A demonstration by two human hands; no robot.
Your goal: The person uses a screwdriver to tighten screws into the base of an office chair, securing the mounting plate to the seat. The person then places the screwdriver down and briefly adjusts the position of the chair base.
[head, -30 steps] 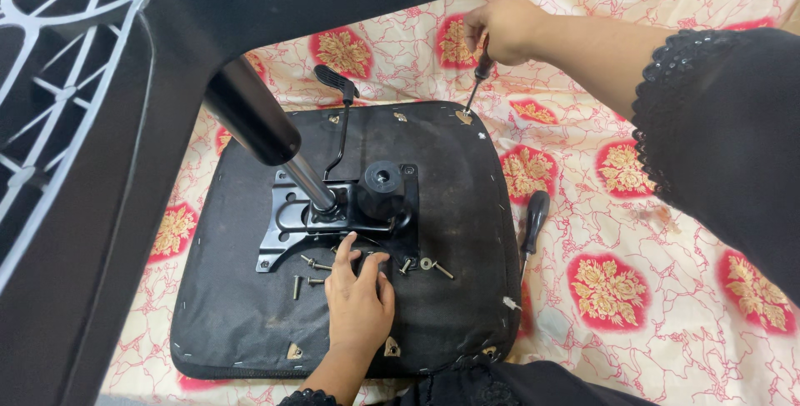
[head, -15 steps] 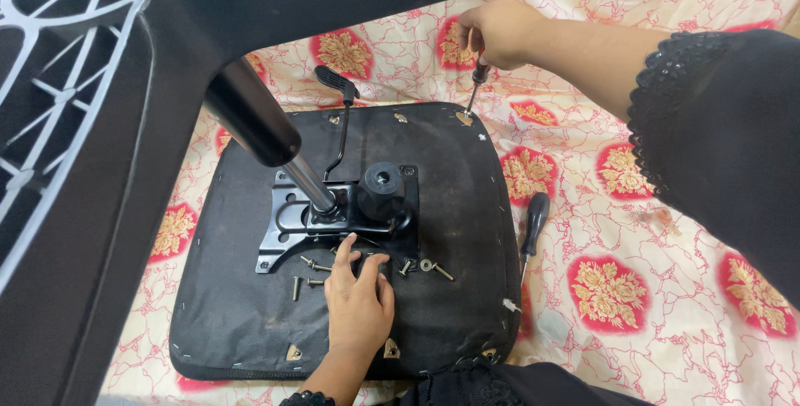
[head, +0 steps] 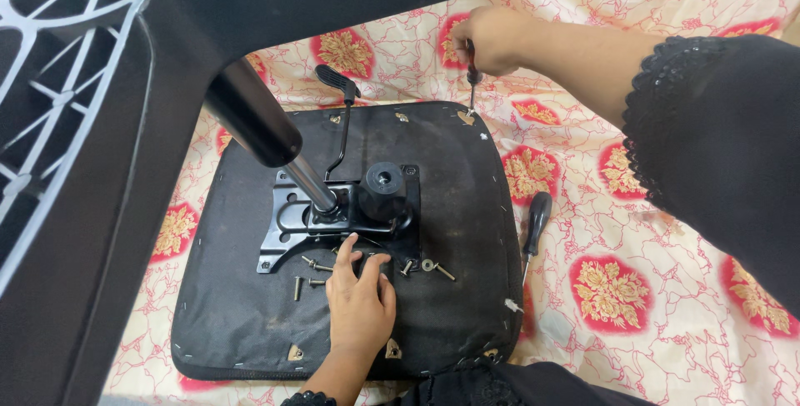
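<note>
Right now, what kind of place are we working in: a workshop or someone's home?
Probably a home, on a floor or bed. An upturned chair seat lies on a floral sheet, not a bench, with loose screws and a spare screwdriver.

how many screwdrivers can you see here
2: one screwdriver gripped in the right hand, tip at the seat's far corner; a second screwdriver lying on the cloth by the seat's right edge.

The left hand (head: 360, 306) lay palm down, fingers (head: 344, 252) spread and pointing forward. The right hand (head: 492, 37) reached far forward, arm outstretched, fingers curled tight in a fist.
</note>
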